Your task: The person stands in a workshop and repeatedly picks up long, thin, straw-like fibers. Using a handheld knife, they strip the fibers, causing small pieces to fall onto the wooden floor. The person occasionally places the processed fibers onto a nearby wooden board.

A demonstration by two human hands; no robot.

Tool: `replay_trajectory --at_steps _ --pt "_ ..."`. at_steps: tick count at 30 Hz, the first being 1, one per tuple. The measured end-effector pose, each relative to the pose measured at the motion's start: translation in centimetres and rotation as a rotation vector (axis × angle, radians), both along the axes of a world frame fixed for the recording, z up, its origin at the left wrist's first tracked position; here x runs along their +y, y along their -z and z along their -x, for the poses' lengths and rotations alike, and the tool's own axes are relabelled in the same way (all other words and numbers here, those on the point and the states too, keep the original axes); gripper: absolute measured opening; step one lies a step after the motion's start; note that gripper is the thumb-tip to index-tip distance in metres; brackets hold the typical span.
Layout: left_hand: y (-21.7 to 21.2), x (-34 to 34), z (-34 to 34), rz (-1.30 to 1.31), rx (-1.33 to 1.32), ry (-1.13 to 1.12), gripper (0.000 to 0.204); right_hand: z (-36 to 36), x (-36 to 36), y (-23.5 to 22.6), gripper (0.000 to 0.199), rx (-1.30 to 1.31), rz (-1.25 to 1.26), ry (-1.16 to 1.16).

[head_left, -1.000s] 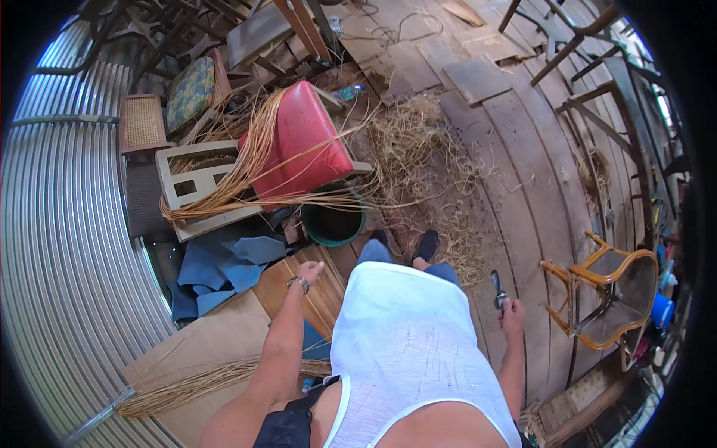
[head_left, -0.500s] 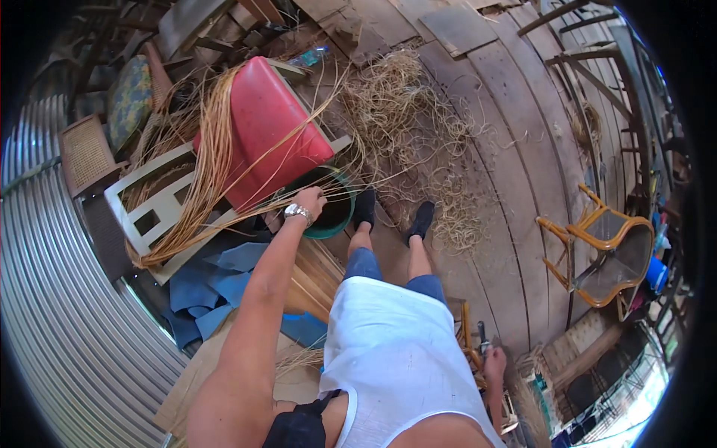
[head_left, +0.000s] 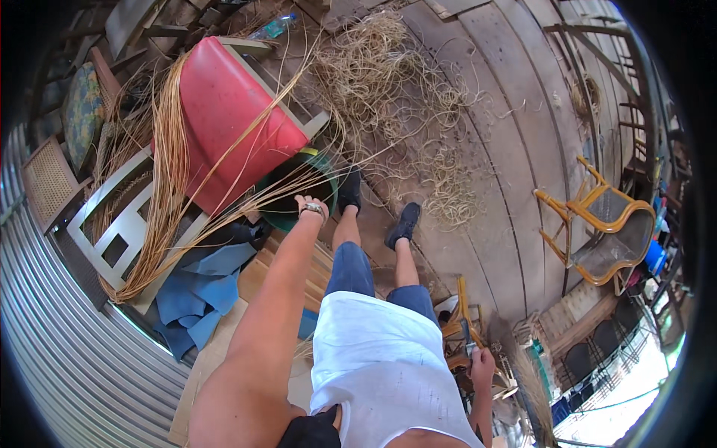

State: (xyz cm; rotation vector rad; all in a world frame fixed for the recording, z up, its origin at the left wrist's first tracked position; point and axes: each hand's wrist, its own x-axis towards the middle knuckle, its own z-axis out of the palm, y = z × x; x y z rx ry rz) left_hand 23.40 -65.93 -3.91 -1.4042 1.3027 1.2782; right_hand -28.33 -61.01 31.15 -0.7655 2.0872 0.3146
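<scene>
Clock hours are read from mid-view. The widest room for moving is the plank floor (head_left: 515, 179) at 2 o'clock, between the cane tangle (head_left: 381, 71) at 12 and the rattan chair (head_left: 609, 243) at 3. The left side is tighter, edged by the metal wall (head_left: 67, 351) at 8. The strands (head_left: 175, 142) drape over the red seat (head_left: 231, 112) at 10, bend at 9, and their lower run points its long axis toward 2, crossing the bucket (head_left: 329, 183). The left hand (head_left: 311, 207) is by the bucket's near rim, at the strands (whether its fingers grip any, I cannot tell). At 5, the right hand (head_left: 482, 364) has its fingers closed round a tool (head_left: 470, 346). Counted: one bucket, one red seat, two shoes (head_left: 404, 224), one bottle (head_left: 275, 28).
</scene>
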Motion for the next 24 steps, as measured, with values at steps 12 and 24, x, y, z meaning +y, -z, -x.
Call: replay_trajectory --at_steps 12,24 --pt "-15.4 3.2 6.2 0.343 0.161 -0.355 0.030 -10.7 -12.4 9.5 0.028 -0.282 0.391 -0.490" --pt "-24.1 1.1 21.0 0.472 0.815 -0.418 0.029 -5.4 -10.9 9.6 0.027 -0.360 0.520 -0.848"
